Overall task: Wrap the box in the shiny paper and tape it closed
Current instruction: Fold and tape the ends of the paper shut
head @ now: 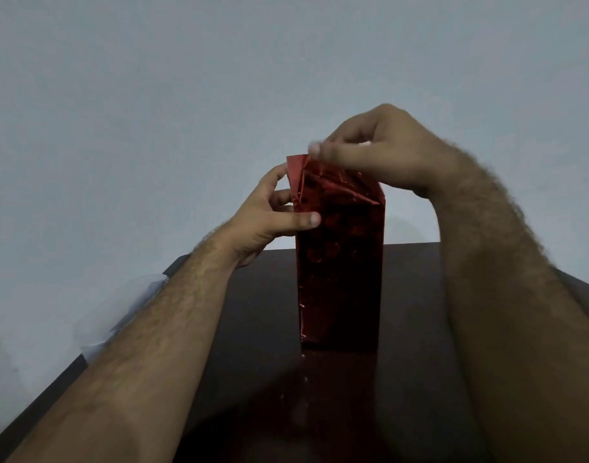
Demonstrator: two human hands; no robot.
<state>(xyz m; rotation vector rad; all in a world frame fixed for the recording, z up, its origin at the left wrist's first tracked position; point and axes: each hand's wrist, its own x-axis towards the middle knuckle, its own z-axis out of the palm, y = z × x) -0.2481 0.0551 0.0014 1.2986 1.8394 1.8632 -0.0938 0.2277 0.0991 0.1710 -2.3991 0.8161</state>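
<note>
A tall box [341, 269] wrapped in shiny red paper [323, 185] stands upright on the dark counter [416, 329]. The left hand [269, 218] grips the box's upper left edge, thumb across its near face and fingers [279, 172] behind the loose paper flap. Above the box's top, the right hand [379, 145] pinches the paper's raised corner, its fingertips blurred. Left of the box, at the counter's left edge, clear strips of tape [142, 295] hang partly behind the left forearm. A pale wall [152, 111] rises behind the box.
</note>
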